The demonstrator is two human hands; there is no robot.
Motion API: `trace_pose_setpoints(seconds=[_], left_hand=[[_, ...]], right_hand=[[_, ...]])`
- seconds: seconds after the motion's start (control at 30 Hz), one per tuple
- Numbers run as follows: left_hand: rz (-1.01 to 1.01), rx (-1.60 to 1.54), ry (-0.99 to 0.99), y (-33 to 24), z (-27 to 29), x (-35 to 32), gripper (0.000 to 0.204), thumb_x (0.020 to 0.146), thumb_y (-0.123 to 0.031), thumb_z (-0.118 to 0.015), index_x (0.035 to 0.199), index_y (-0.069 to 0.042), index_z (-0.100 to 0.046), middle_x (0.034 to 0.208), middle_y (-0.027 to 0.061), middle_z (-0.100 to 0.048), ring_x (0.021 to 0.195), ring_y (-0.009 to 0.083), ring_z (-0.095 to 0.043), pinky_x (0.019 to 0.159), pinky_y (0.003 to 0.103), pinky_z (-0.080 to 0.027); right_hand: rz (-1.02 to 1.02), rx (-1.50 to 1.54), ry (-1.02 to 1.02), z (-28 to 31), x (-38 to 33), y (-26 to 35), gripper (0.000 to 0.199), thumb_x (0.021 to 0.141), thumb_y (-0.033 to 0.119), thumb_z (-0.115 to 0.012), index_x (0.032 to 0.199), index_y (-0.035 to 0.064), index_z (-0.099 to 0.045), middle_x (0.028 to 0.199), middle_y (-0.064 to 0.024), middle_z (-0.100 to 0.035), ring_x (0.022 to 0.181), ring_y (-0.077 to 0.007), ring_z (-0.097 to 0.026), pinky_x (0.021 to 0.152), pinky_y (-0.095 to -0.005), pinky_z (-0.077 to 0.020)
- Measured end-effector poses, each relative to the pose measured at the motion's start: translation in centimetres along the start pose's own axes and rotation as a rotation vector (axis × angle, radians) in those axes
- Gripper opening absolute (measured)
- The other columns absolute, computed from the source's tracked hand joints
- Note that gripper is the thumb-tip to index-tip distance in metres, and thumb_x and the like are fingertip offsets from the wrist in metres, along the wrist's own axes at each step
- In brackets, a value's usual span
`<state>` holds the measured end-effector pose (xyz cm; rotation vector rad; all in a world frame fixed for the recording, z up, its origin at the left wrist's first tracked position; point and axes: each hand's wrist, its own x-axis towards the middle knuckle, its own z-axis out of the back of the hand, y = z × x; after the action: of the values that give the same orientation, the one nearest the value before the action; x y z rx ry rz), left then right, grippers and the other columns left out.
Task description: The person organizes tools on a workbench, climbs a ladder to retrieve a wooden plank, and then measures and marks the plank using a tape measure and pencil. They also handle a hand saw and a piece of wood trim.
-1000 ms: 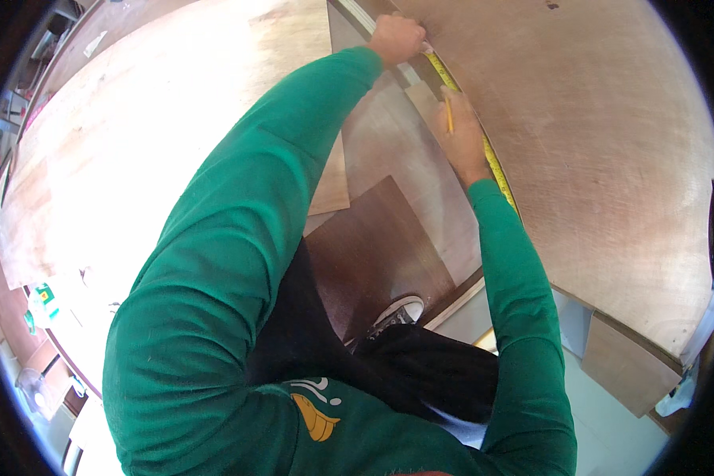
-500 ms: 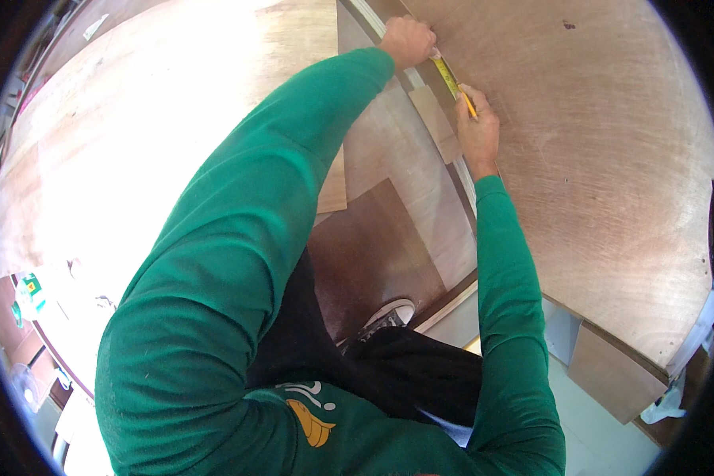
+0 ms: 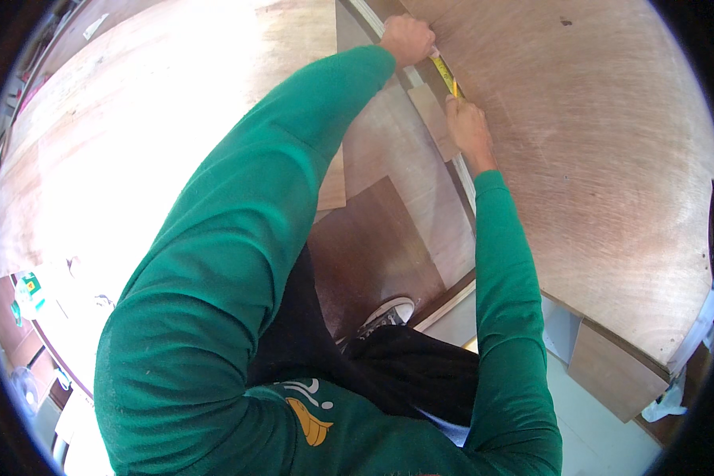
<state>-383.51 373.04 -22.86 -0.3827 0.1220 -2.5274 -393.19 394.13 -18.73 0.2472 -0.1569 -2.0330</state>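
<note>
Yellow tape measure (image 3: 444, 73) lies stretched along the near edge of the plywood sheet (image 3: 595, 151), pinned there by the left hand (image 3: 407, 38), fingers closed on it. Right hand (image 3: 468, 127) grips a pencil (image 3: 455, 89) beside the tape, seemingly to mark.

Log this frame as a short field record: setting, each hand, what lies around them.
setting: person in green sleeves leaning over a large plywood sheet
left hand: pins the yellow tape measure at the sheet's edge
right hand: on the same edge, holding what looks like a pencil tip-up against the tape
below: loose plywood offcuts and a white-toed shoe
</note>
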Motion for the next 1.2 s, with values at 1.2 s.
trace_pose_setpoints(seconds=[1.2], left_hand=[[-0.027,-0.041,0.047,0.0,0.9,-0.3,0.056,0.095,-0.061,-0.065,0.096,-0.008,-0.082,0.096,0.0167,-0.078,0.094,0.0365,-0.077,0.079,0.049,-0.061]], right_hand=[[-0.043,-0.006,-0.055,2.2,-0.5,0.2,0.054,0.107,0.04,-0.044,0.106,-0.0043,-0.073,0.108,-0.034,-0.07,0.103,-0.0534,-0.068,0.092,-0.0612,-0.0528]])
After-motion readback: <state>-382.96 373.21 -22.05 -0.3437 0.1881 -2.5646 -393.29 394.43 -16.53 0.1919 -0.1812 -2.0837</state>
